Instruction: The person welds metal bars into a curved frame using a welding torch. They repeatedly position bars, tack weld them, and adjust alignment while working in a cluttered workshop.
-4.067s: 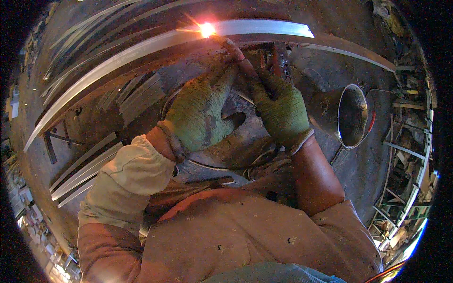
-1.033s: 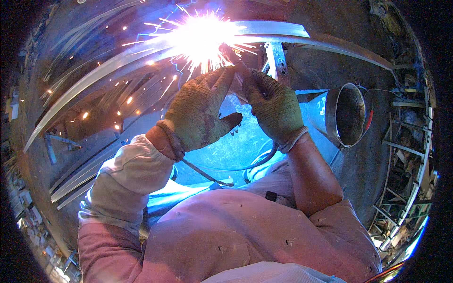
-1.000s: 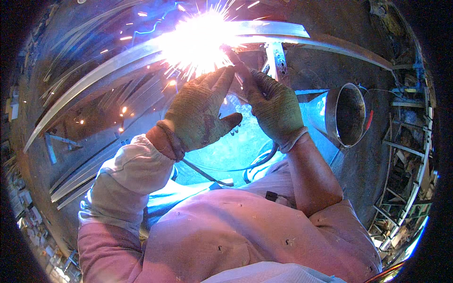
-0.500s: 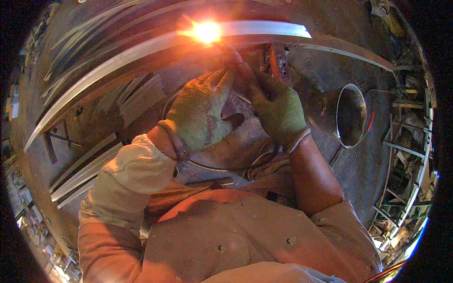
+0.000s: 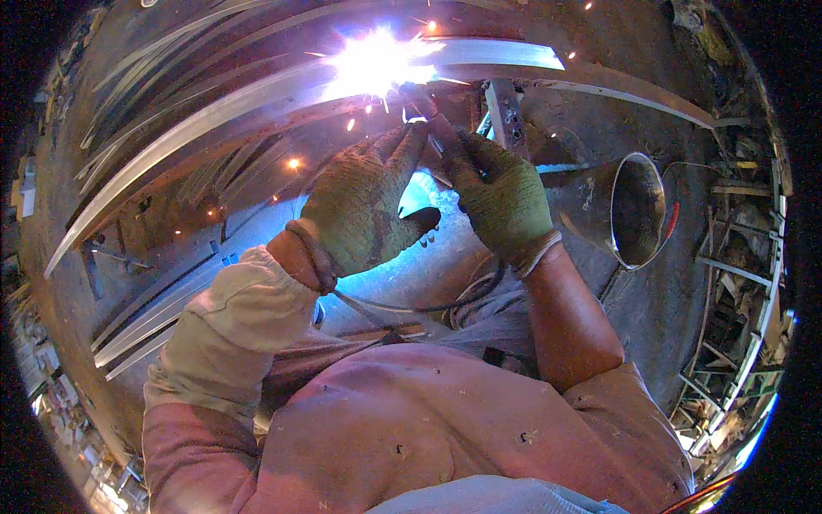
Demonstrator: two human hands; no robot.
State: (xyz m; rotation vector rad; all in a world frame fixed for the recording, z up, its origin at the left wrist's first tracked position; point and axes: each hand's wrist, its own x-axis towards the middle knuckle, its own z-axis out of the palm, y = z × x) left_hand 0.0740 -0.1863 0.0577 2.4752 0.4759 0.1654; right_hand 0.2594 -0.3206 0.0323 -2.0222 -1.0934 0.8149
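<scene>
A welding torch (image 5: pixel 440 127) is gripped in my gloved right hand (image 5: pixel 507 195), its nozzle tilted up and left toward a long metal bar (image 5: pixel 505 53). At the bar's near side a white-violet arc burns and throws sparks; its glare hides the weld spot. My left hand (image 5: pixel 361 201), also in a yellowish-green glove, has its fingers stretched toward the torch neck and its thumb held apart. The fingertips look to be at or against the torch; I cannot tell whether they touch. A dark cable (image 5: pixel 402 307) loops below both hands.
To the right lies a wide metal pipe (image 5: pixel 614 210), its round mouth facing right. A metal upright (image 5: pixel 507 116) stands under the bar. Flat strips (image 5: pixel 158 313) lie at left, and long thin strips beyond the bar. Metal racking (image 5: pixel 736 274) lines the far right.
The glow has turned from small and orange to a larger white-violet arc with flying sparks. Blue light now falls on the surfaces below. Both hands have hardly moved.
</scene>
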